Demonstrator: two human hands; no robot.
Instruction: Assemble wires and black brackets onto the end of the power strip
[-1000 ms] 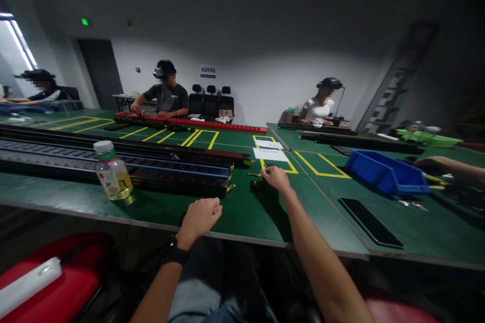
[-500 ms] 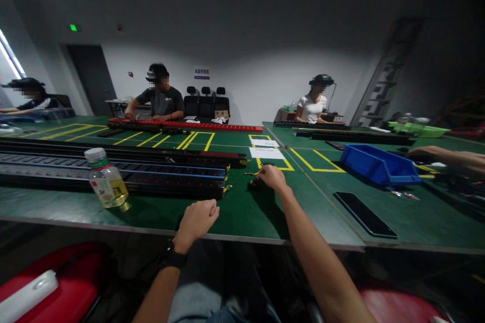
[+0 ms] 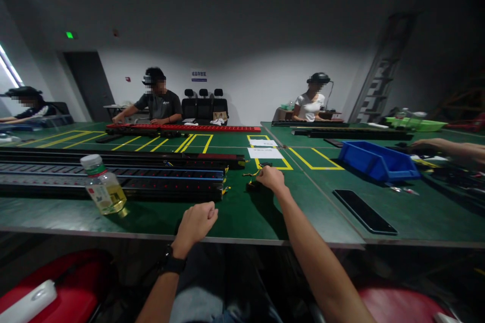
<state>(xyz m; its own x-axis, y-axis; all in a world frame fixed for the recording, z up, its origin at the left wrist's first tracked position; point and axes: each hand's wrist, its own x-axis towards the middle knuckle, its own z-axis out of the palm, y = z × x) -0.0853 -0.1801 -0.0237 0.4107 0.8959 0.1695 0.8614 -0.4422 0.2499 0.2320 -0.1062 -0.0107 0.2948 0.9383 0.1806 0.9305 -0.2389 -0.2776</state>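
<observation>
The right hand [image 3: 271, 177] pinches yellow wires [image 3: 249, 175] over the table [image 3: 235, 219], beyond the rails' [image 3: 182, 179] ends, its forearm stretched forward. The left hand [image 3: 197, 220] is a loose fist near the edge, nothing showing in it. Neither has clearly shifted this past second; handling seems unfinished.

Rails [image 3: 182, 180] left, wires [image 3: 247, 175] between, phone [image 3: 364, 212] right

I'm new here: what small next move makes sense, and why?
Perhaps bring the left hand over to steady the yellow wires; that hand is curled near the edge of the table, seemingly holding nothing, while only the right hand appears to pinch them.
</observation>
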